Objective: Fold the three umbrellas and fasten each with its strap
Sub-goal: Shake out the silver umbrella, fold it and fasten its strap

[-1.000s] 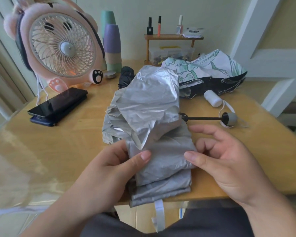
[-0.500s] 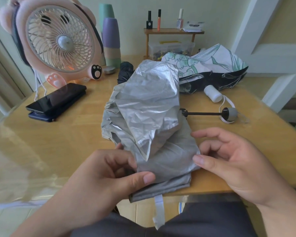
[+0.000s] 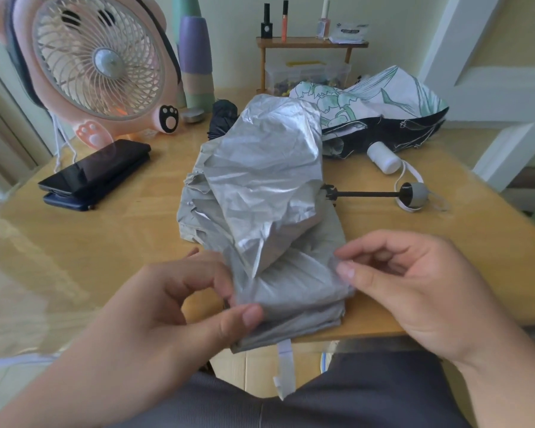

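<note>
Pinching the grey cloth from both sides, the left hand [image 3: 173, 316] closes thumb and fingers [image 3: 204, 270] on the near left edge of the silver umbrella [image 3: 269, 186], and the right hand [image 3: 420, 291] nips its right edge. The umbrella lies crumpled at the front of the table [image 3: 105, 242], its white strap [image 3: 286, 372] dangling off. Behind it lie a floral umbrella [image 3: 383, 112] and a dark umbrella [image 3: 223, 115]. Further back, a clear box [image 3: 306, 75] under a small shelf [image 3: 309, 42] holds mixed bits I cannot make out.
</note>
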{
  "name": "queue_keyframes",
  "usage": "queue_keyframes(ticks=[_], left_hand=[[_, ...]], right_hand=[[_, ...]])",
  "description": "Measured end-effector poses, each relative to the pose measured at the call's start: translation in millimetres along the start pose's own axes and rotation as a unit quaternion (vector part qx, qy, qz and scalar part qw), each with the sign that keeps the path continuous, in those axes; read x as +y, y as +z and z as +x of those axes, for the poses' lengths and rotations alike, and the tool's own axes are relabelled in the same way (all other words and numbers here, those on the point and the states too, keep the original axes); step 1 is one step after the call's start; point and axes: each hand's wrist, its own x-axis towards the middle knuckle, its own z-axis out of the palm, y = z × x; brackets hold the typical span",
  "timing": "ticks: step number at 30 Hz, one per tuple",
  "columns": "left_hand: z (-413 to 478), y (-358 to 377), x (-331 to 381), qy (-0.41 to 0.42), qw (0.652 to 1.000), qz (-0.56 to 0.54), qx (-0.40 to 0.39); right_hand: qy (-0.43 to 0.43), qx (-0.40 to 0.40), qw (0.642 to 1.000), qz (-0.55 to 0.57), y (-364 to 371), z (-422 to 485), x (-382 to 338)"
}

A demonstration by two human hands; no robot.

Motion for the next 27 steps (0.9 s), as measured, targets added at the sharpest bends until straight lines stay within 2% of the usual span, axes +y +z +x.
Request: queue_keyframes(ticks=[4,6,8,10,13,15,19,23,27], left_hand=[[-8.9,3.9,-7.4,-0.013,0.989,0.146,-0.004],[-10.7,11.2,-7.8,0.009,0.980,0.195,0.040],[-9.0,17.5,-7.1,0.059,0.955,0.270,0.105],[-6.0,20.7,-3.7,0.105,0.930,0.325,0.134],[-3.9,17.9,0.5,0.148,0.924,0.338,0.103],[-2.4,13.1,0.8,0.149,0.921,0.351,0.078],[-0.1,8.2,-2.3,0.094,0.932,0.346,0.049],[-2.1,7.3,-9.5,0.041,0.940,0.338,0.022],[-2.7,8.0,-11.8,0.050,0.933,0.356,0.013]], right_hand=[[0.035,-0.006,0.998,-0.060,3.9,-6.9,7.8],[0.043,-0.013,0.994,-0.095,4.5,-7.8,2.7],[0.045,-0.030,0.987,-0.149,5.0,-8.1,-2.5],[0.046,-0.038,0.978,-0.202,6.3,-9.5,-4.8],[-0.015,-0.029,0.934,-0.356,7.9,-12.4,-7.5],[-0.075,-0.048,0.906,-0.415,9.0,-12.6,-13.4],[-0.140,-0.108,0.891,-0.419,6.6,-7.0,-15.5],[-0.118,-0.128,0.907,-0.382,-0.2,-5.7,-4.7],[-0.102,-0.119,0.932,-0.327,-9.4,-10.6,9.1]])
